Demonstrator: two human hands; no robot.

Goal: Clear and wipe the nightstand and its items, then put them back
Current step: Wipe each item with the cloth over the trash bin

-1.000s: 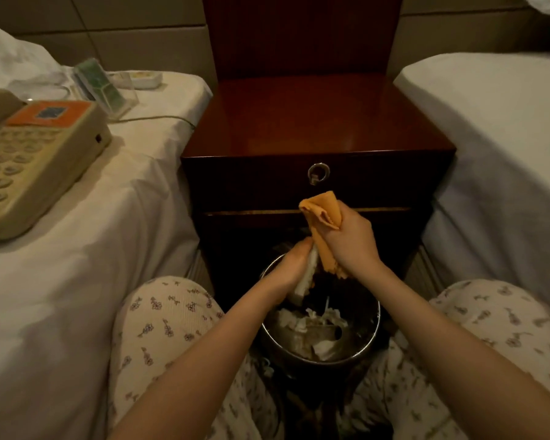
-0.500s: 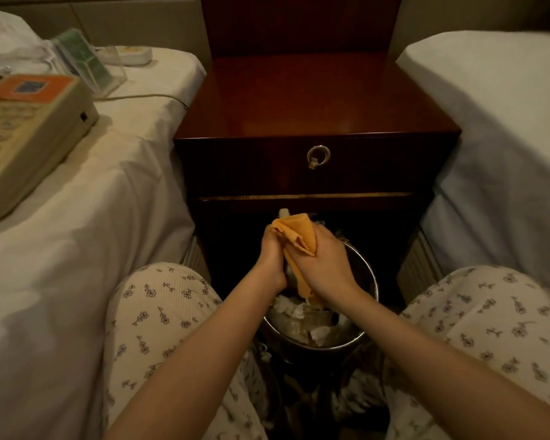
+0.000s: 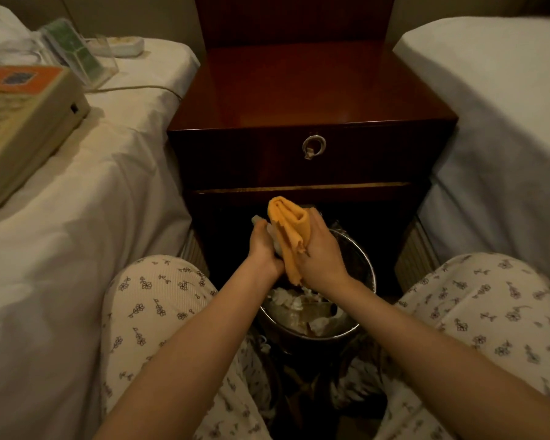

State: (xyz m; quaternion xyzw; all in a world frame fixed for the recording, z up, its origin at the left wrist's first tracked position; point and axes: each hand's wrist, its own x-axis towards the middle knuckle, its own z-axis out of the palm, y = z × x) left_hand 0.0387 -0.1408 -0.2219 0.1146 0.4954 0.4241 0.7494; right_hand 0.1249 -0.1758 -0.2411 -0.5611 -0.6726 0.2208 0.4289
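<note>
1. Progress looked like more than half. The top of the nightstand [image 3: 311, 90] carried nothing and it shone, so I judged this bench as cleared and probably wiped.
2. The telephone [image 3: 23, 122], the clear card holder [image 3: 73, 49] and a small white box [image 3: 121, 46] lay on the left bed [image 3: 77, 233], well apart from the nightstand. Putting them back was not yet done.
3. The step in hand seemed to be the wiping of one item. The fingers of the left hand [image 3: 262, 246] were curled around a small pale object [image 3: 272, 235], which I could not identify. The fingers of the right hand [image 3: 323, 252] gripped the orange cloth [image 3: 291, 230] and pressed it against that object.
4. Both hands were above a metal bin [image 3: 364, 258] with crumpled paper inside, just in front of the nightstand.
5. The wood was dark red and glossy, and the drawer with its ring pull [image 3: 313, 147] was closed. The room was dim, with the right bed [image 3: 505, 106] near on the other side.
</note>
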